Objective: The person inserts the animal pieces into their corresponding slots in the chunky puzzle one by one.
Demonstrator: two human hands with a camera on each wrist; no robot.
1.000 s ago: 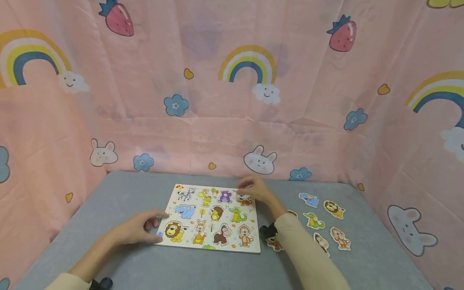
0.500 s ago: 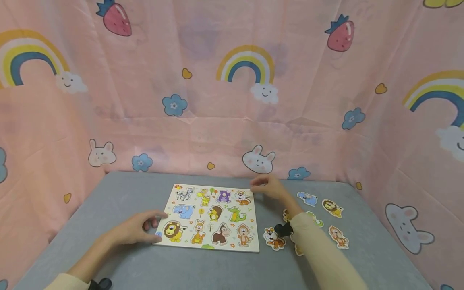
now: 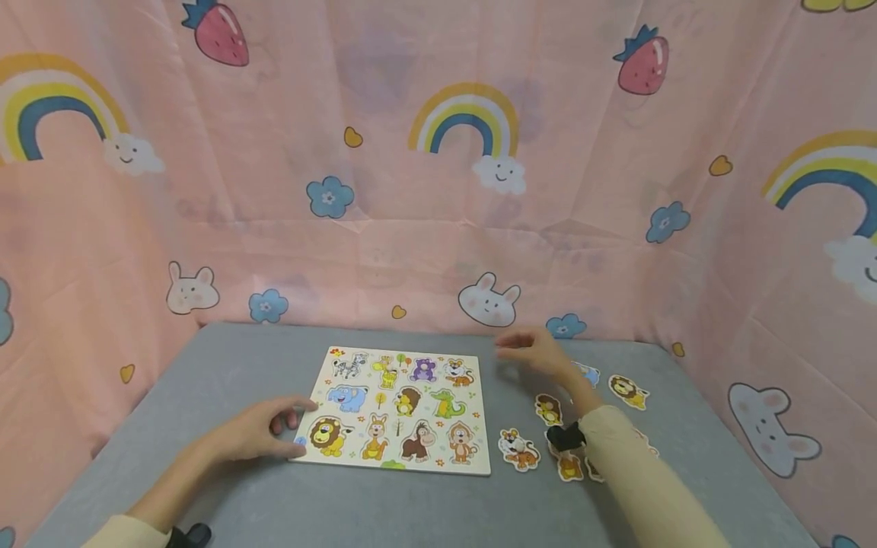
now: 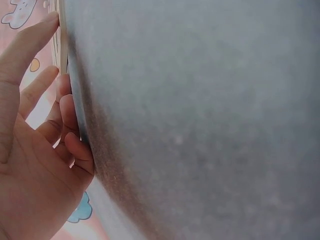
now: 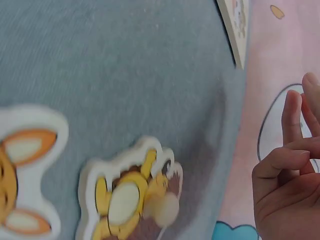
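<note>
A white puzzle board printed with several cartoon animals lies flat on the grey table. My left hand rests at its left side, thumb and index fingertip touching the edge. In the left wrist view, the other fingers bend in beside the board. Beyond the board's far right corner, my right hand hovers with bent, relaxed fingers and holds nothing. Near its forearm lie a hedgehog piece, a tiger piece and a kangaroo piece. The right sleeve partly hides other pieces.
A lion piece lies farther right, and an elephant piece shows behind the right wrist. Dark wrist straps are on both arms. A pink printed curtain rises behind the table and along both sides.
My right hand has moved right, off the board's far right corner, uncovering the printed tiger, the tiger piece and the hedgehog piece. My left hand has stayed at the board's left edge.
</note>
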